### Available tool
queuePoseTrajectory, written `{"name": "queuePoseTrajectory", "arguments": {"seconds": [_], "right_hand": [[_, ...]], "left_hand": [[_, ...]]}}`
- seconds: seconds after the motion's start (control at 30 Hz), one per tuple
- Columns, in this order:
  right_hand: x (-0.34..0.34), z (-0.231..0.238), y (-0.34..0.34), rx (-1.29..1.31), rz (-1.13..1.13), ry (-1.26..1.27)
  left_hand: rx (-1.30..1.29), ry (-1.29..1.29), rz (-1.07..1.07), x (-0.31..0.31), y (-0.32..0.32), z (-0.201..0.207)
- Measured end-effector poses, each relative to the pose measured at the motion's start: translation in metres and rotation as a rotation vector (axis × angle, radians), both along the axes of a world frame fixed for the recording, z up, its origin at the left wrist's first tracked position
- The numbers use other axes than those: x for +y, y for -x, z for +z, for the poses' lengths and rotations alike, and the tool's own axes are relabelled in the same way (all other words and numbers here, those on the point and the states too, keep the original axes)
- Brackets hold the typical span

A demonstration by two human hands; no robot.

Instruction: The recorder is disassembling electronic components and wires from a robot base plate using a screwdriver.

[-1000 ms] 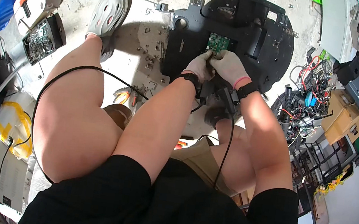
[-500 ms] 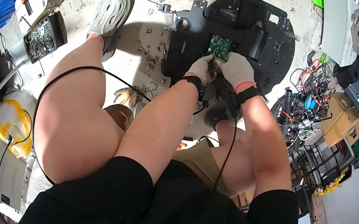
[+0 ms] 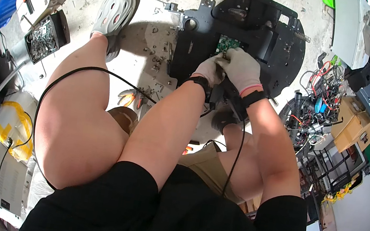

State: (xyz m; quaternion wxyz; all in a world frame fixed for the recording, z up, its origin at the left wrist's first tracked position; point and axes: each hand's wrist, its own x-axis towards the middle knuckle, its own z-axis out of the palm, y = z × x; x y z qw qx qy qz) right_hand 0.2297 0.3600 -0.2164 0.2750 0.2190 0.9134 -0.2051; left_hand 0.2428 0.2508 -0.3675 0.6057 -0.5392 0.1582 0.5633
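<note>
A black, round-ended machine base (image 3: 189, 51) lies on the floor in front of me. Set into an opening near its middle is a green circuit board (image 3: 229, 43). Both my hands wear pale gloves and meet at the board's near edge. My left hand (image 3: 210, 69) has its fingers closed there, against the right hand's fingertips. My right hand (image 3: 243, 70) curls over from the other side, fingers pinched together and covering part of the board. Whatever lies between the fingers is hidden. A dark part (image 3: 226, 95) of the base shows below the hands.
Loose screws (image 3: 157, 62) are scattered left of the base, with orange-handled pliers (image 3: 127, 96) nearer me. A metal box of small hardware (image 3: 43, 39) stands at the left. On the right are tangled cables (image 3: 318, 104) and a cardboard box (image 3: 348, 118). A black cable (image 3: 89, 68) crosses my left leg.
My right hand has moved slightly forward and its fingers have come closer to the left hand, hiding more of the board. The machine base has shifted a little to the right.
</note>
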Motion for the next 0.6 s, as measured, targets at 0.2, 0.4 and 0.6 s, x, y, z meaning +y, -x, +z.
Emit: {"name": "queuePoseTrajectory", "arguments": {"seconds": [0.2, 0.4, 0.6], "right_hand": [[0.004, -0.010, -0.013, -0.222, -0.353, 0.169], [0.006, 0.009, 0.001, -0.154, -0.159, 0.034], [0.005, 0.002, -0.009, -0.325, -0.235, -0.004]], "left_hand": [[0.062, 0.038, -0.053, 0.004, 0.012, 0.027], [0.066, 0.138, -0.177, 0.003, 0.023, 0.042], [0.113, 0.050, -0.102, 0.004, 0.012, 0.030]]}}
